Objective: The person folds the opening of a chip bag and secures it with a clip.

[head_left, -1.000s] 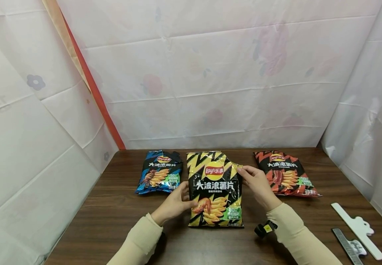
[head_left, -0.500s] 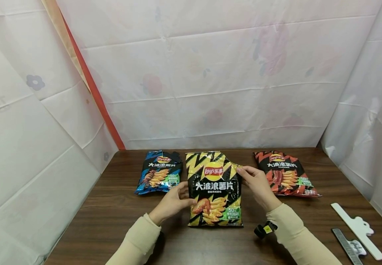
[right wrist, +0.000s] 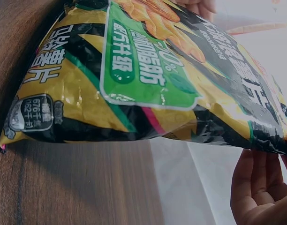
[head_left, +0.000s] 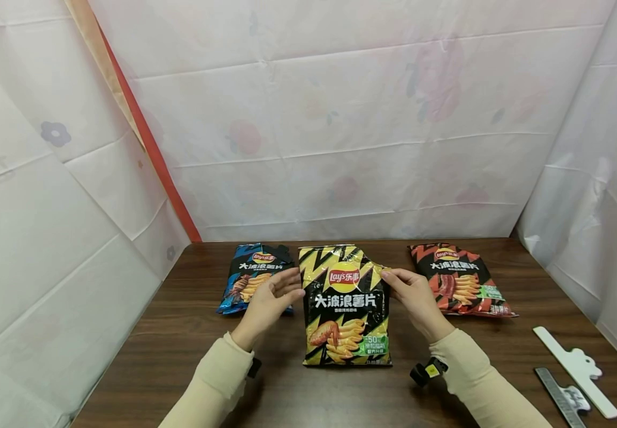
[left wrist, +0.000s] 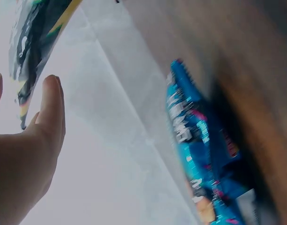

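Note:
A yellow-and-black bag of chips (head_left: 346, 309) is propped up facing me in the middle of the table, its upper right corner torn away. My right hand (head_left: 414, 300) pinches the bag's right edge just below the tear; in the right wrist view those fingers (right wrist: 258, 180) are at the edge of the bag. My left hand (head_left: 268, 303) is by the upper left edge, fingers spread. In the left wrist view, a gap shows between its finger (left wrist: 52, 103) and the yellow bag's edge (left wrist: 38, 47).
A blue bag of chips (head_left: 249, 285) lies behind my left hand, partly covered by it. To the right lies a red bag of chips (head_left: 458, 282). A white bag clip (head_left: 576, 371) and a grey one (head_left: 560, 395) lie at the right front. White sheets (head_left: 340, 119) wall in the table.
My left hand has let go of the bag's lower left side and moved up along the edge. My right hand keeps its pinch, and the bag has barely shifted.

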### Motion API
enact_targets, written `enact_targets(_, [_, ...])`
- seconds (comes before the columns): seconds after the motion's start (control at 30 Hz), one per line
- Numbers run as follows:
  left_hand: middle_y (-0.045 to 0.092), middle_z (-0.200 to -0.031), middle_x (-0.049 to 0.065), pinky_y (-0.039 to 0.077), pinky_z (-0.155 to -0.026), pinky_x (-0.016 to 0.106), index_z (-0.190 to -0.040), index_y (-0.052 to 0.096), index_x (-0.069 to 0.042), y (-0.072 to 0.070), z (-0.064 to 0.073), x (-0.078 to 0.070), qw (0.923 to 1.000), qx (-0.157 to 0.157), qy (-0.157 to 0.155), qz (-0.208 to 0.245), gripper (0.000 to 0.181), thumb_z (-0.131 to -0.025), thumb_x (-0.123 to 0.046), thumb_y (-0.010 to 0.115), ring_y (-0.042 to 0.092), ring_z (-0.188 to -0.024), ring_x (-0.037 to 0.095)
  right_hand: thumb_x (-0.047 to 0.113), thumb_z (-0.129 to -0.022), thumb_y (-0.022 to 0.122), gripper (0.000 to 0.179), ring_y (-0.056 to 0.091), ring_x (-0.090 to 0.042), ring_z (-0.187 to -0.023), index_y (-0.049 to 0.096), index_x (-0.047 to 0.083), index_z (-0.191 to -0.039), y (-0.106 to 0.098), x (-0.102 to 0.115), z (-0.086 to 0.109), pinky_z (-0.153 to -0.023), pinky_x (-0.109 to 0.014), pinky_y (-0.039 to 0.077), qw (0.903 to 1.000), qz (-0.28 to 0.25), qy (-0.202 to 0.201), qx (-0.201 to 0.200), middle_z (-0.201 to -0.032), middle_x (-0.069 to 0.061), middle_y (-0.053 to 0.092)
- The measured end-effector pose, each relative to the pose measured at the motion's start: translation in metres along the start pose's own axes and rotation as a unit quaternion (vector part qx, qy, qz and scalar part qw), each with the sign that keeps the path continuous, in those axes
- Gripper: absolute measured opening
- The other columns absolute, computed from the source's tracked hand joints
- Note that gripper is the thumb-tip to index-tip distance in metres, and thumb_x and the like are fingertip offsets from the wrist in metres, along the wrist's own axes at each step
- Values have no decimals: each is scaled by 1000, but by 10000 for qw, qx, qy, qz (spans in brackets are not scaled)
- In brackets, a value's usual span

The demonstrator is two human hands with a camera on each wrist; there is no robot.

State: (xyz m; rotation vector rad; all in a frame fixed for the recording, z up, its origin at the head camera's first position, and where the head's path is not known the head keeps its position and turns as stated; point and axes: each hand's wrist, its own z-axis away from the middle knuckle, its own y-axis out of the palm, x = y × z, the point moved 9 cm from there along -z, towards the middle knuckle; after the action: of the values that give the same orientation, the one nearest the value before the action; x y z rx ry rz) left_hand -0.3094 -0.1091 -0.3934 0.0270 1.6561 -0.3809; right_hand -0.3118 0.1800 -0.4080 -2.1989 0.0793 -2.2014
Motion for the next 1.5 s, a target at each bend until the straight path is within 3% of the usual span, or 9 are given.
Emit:
enact_targets(0.27, [49,-147,10,48,-103,41,-149,40,-15,-9,-7,-27,9997,21,243,-63,63,-94,-28,68,53,-131,29,35,-95,65,31,64,-3,-94,72,8,-108,1,0,-2,-81,-24,55,9999,-105,-86,97,-101,11,64])
enact_targets(0.7, [46,-150,5,43,-108,45,-150,38,-19,-14,-25,-65,9974,-169,603,-359,67,-93,-32,69,46,-138,24,32,-95,66,37,67,-3,-92,70,0,-113,1,-1,-2,-81,-24,56,9998,-172,-60,9,-98,11,67])
enact_targets(0.9, [46,-151,7,41,-111,41,-150,38,-18,-12,-31,-88,9940,-204,875,-624,67,-92,-31,69,44,-140,23,32,-95,66,36,66,-2,-93,71,1,-112,2,-1,-1,-82,-24,56,9998,-155,-73,28,-98,11,67])
enact_targets(1.07, [46,-151,4,40,-111,44,-150,39,-19,1,-39,-103,9905,-97,1085,-846,66,-92,-31,69,43,-140,23,33,-95,65,36,65,-5,-93,71,1,-112,2,0,0,-83,-25,55,9999,-115,-97,74,-97,11,66])
enact_targets(1.27, [49,-149,7,38,-113,40,-150,40,-15,25,-51,-119,9748,12,1413,-1725,66,-93,-30,69,46,-138,22,33,-95,65,35,65,-11,-99,71,2,-111,1,2,2,-83,-26,55,9998,-123,-80,93,-98,11,66])
enact_targets(1.5, [58,-138,7,45,-106,37,-146,46,-11,49,-60,-136,9441,75,1793,-2764,60,-94,-31,68,54,-128,22,33,-96,65,32,65,-9,-98,72,4,-107,2,4,2,-84,-27,55,9997,-196,-111,114,-98,11,66])
